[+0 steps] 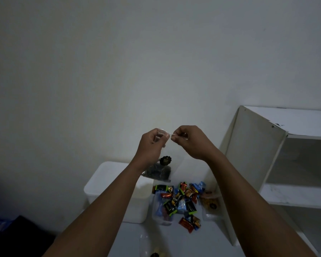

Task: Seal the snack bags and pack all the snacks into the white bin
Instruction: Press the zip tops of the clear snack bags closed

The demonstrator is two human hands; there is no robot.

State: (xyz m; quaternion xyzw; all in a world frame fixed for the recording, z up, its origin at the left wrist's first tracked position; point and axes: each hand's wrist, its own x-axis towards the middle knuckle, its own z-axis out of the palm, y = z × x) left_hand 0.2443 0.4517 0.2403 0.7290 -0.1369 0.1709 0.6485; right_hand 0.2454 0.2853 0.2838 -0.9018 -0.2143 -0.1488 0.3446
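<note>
Left hand and right hand, head view: each pinches the top edge of a clear snack bag held up above the white bin, dark contents sagging at its bottom. Film judged light, limp and slippery; best held at the seal strip. Wrapped candies lie on the table beside the bin.

The white tabletop lies before me. The white bin stands on its far left part. Just right of the bin, a heap of wrapped snacks lies partly over a clear bag. A second clear bag, with a dark round label, lies right of the heap. A third clear bag lies at the near edge.
</note>
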